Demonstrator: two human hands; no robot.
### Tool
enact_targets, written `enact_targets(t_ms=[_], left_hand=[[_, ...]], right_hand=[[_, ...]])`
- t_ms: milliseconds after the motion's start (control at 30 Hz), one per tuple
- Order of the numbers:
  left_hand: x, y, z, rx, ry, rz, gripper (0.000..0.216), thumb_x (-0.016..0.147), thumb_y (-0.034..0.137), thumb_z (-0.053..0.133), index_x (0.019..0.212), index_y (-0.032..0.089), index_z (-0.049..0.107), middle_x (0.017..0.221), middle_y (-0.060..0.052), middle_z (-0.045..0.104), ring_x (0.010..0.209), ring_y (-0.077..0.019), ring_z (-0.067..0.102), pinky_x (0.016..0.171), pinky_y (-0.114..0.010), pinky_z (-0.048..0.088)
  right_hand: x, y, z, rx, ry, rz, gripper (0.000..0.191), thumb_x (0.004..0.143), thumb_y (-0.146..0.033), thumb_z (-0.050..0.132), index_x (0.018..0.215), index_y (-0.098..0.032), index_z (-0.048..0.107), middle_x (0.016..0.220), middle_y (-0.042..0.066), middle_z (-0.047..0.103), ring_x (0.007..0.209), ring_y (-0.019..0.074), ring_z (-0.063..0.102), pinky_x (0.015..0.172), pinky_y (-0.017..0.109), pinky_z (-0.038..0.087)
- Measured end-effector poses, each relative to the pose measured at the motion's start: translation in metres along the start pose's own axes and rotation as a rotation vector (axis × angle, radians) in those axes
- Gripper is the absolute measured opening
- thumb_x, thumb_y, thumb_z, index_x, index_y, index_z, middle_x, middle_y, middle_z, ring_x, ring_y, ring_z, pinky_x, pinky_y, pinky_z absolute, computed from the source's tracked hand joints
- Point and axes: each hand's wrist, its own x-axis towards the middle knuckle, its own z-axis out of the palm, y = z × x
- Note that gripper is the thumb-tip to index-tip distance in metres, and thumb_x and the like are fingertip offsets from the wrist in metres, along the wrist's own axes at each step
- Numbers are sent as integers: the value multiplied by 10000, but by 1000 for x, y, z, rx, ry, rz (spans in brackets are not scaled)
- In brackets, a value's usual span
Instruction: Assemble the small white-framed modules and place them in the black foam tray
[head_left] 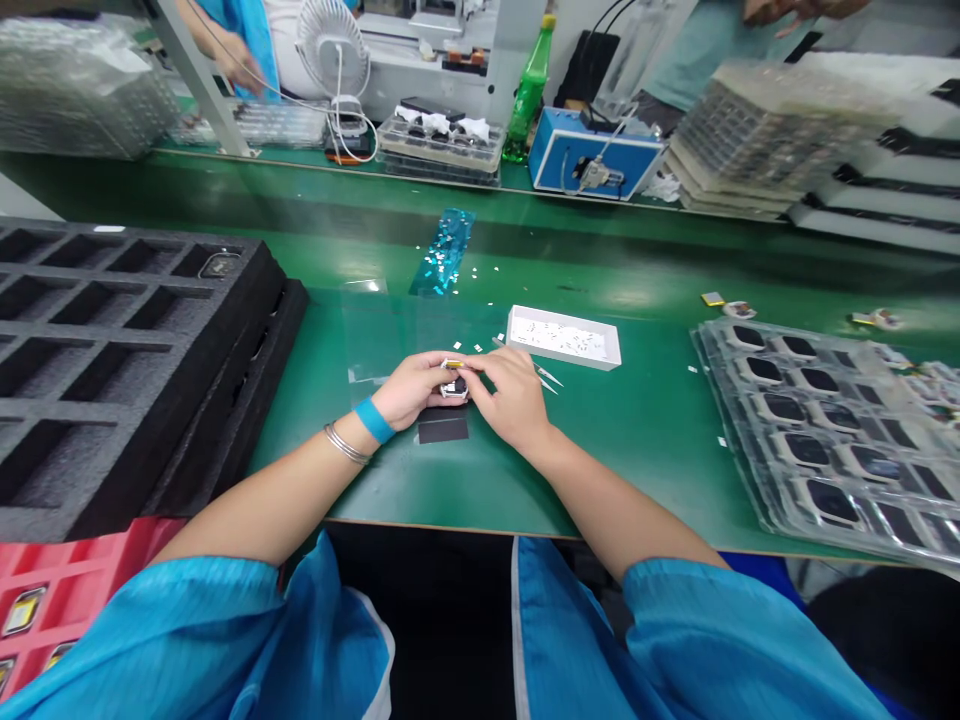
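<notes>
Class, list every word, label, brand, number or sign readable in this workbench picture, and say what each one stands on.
No word, brand, number or sign can be read clearly here.
Green bottle: any label is too blurred to read.
Blue box: no legible marking.
Small device between the hands: any marking is too small to read.
Small yellow tag on the bench: too small to read.

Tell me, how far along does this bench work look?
Only roughly: looking done, one unit sits in a pocket of the black foam tray, most other pockets showing only foam. In hand, the left hand and right hand hold a small metal unit with a yellow strip. Apparently left, the clear plastic tray holds rows of dark-faced units, and the white tray holds small pieces.
</notes>
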Motion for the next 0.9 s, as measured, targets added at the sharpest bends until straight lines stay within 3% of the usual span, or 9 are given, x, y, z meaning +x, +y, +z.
enact_targets(t_ms=[133,300,400,500,567,633,767,900], left_hand=[[1,1,-3,-190,-13,-61,321,705,-9,557,959,113,711,841,-63,702,745,-132,671,833,-332,590],[5,-1,-10,-202,-42,-5,257,788,58,625,1031,112,688,912,-73,714,790,-125,681,848,-300,574],[6,-3,-14,-163,-113,66,318,774,70,682,1083,145,675,976,-61,723,859,-136,693,904,-330,561],[7,-6,-15,-109,-162,137,436,731,116,761,1148,179,650,1041,-65,729,933,-171,701,940,-374,550],[8,-7,-16,-76,-189,154,483,708,169,805,1161,184,641,1036,-70,735,928,-178,704,928,-377,554],[8,-7,-15,-53,-211,168,465,689,229,835,1114,171,656,1027,-77,738,915,-177,704,897,-352,562],[7,-9,-12,-24,-214,211,424,653,306,865,1001,147,683,1005,-83,740,919,-177,702,856,-305,560],[8,-12,-10,-19,-220,212,490,611,346,884,1010,146,682,988,-91,740,895,-185,703,870,-344,551]], right_hand=[[0,-2,0,-116,-82,-78,209,960,-200,514,969,-244,718,967,36,758,838,215,600,878,436,399],[-1,0,-1,-61,-163,-24,181,953,-239,557,986,-270,732,1133,33,725,990,237,578,978,492,391],[-1,7,1,134,-112,113,169,927,-300,597,1045,-270,715,1213,60,670,1127,247,560,1025,493,425],[-2,16,5,505,-145,337,452,863,-417,660,1280,-260,585,1346,93,574,1185,240,571,986,434,511],[-2,18,7,742,-236,458,628,826,-471,687,1383,-259,490,1318,98,596,1132,230,617,942,402,550],[-3,15,8,861,-283,517,663,807,-492,700,1389,-251,493,1220,87,653,1078,226,648,930,393,561],[-4,5,6,853,-200,525,583,792,-511,711,1293,-238,596,1122,78,693,1019,225,674,892,369,579],[-6,4,8,844,-149,534,567,782,-496,730,1270,-227,618,1142,93,698,1016,232,684,887,374,585]])
